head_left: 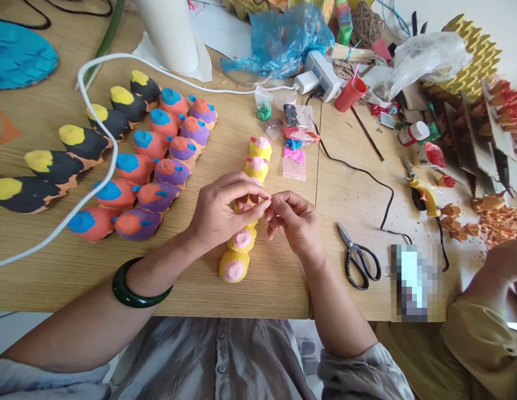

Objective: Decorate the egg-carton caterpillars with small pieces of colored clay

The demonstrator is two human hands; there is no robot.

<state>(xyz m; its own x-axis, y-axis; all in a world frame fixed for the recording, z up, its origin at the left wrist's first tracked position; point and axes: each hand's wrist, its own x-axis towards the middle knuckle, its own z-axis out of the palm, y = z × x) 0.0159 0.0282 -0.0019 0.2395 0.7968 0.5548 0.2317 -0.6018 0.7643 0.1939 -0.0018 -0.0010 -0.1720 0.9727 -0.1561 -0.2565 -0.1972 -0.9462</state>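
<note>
My left hand [223, 208] and my right hand [294, 222] meet fingertip to fingertip over the wooden table [262, 289]. Both pinch a tiny pink bit of clay [268, 201] between thumb and fingers. Directly beneath them runs a row of yellow clay figures with pink tops [242, 244], partly hidden by my left hand. A green bangle [135, 294] sits on my left wrist.
Rows of painted black, red and purple egg-shaped pieces [129, 161] lie left, crossed by a white cable [92, 183]. Small clay bags [294, 153] lie behind, black scissors [358, 258] and a yellow glue gun [425, 194] to the right. Another person's hand [506, 258] is at the right edge.
</note>
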